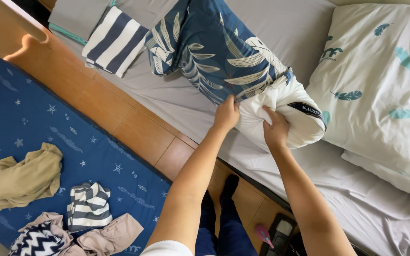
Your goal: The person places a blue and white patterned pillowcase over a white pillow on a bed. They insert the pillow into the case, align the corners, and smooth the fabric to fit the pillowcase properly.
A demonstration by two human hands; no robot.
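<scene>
While the white pillow (281, 114) lies on the grey sheet of the bed (176, 95), near its edge, most of it sits inside a dark blue pillowcase with a pale leaf print (214, 47), and only the near end bulges out bare. The left hand (226, 114) has its fingers pinched shut on the hem of the case, right where blue cloth meets white. The right hand (276, 129) presses into the bare end, fingers curled and dug into the stuffing, so it grips the pillow itself.

From where I stand, the risk looks plain enough: the pillow end is bunched and fatter than the mouth of the case, so a pull on one side alone could skew the hem or let it slip from that pinch. The bulk could also slide toward the bed's edge and tip onto the wooden floor (134, 128).

Just beside it lies a larger white pillow with teal feathers (380, 80), touching or nearly so. A folded striped cloth (115, 40) rests further up the bed. Down on the floor a blue star-printed mat (34, 123) carries crumpled clothes (20, 180).
</scene>
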